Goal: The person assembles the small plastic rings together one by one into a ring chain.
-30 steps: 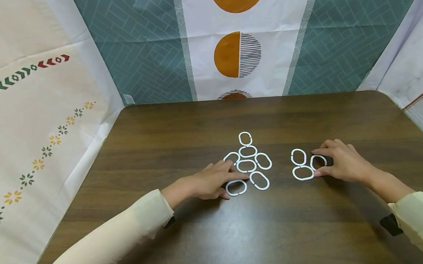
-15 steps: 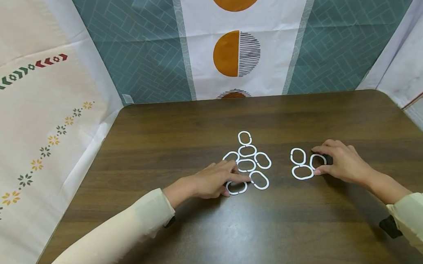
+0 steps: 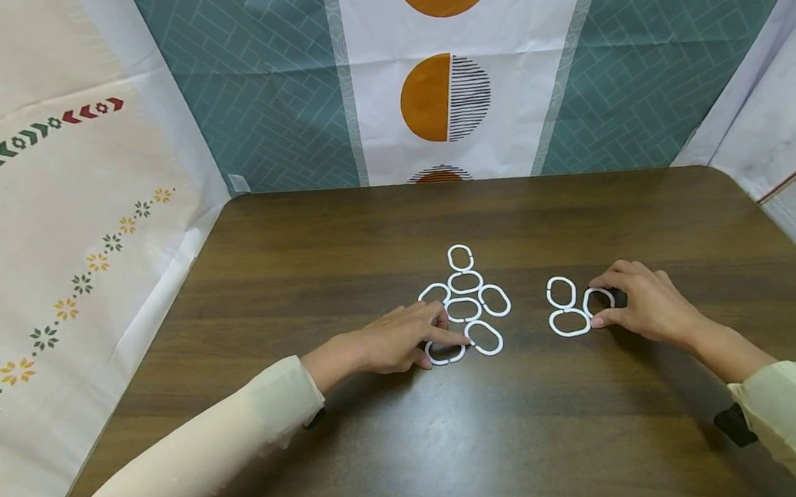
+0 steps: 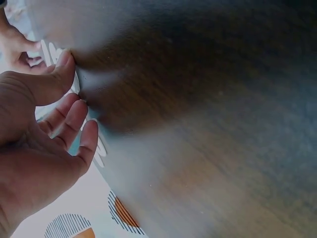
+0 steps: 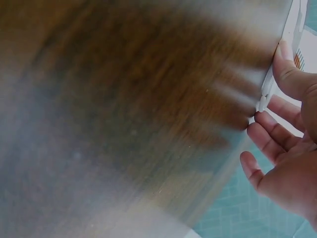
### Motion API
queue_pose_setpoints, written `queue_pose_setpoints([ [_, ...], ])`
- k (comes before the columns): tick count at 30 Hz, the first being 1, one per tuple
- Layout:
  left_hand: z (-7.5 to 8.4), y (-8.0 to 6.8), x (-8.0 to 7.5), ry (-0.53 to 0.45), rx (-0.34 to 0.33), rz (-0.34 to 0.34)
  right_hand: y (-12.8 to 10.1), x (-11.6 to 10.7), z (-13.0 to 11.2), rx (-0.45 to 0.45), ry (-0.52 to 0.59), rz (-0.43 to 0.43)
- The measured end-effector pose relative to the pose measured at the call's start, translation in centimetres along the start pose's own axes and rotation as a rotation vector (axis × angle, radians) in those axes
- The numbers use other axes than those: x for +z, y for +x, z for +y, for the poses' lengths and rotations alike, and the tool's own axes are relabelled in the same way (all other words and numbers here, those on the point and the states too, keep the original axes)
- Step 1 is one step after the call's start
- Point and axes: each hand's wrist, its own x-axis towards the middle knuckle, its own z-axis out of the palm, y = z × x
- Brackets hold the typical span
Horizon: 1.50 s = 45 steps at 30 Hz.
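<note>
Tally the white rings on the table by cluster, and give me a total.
Middle cluster of white rings, by the left hand: 7
Right cluster of white rings, at the right hand: 3
Total: 10

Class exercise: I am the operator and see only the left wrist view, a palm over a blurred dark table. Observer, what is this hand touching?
Observer: The left hand touches the nearest ring, a white oval lying flat on the table.
Operator: Is that ring alone?
Observer: No, it is the near end of a cluster of seven rings.
Operator: And the other hand?
Observer: The right hand holds the end ring of a separate group of three between thumb and forefinger.
</note>
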Motion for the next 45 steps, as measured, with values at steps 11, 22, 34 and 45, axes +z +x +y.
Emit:
queue_pose_setpoints([
  [11, -0.01, 0.17, 0.08, 0.032, 0.036, 0.005, -0.24, 0.18, -0.07, -0.007, 0.008, 0.021],
  [22, -0.18, 0.48, -0.05, 0.0, 0.006, 0.031, -0.27, 0.08, -0.19, -0.016, -0.008, 0.019],
  [34, -0.61, 0.65, -0.4, -0.052, -0.057, 0.037, -0.39, 0.02, -0.19, -0.051, -0.029, 0.029],
  [45, -0.91, 0.26, -0.18, -0.11, -0.088, 0.057, -0.56, -0.25, -0.14, -0.053, -0.056, -0.005],
])
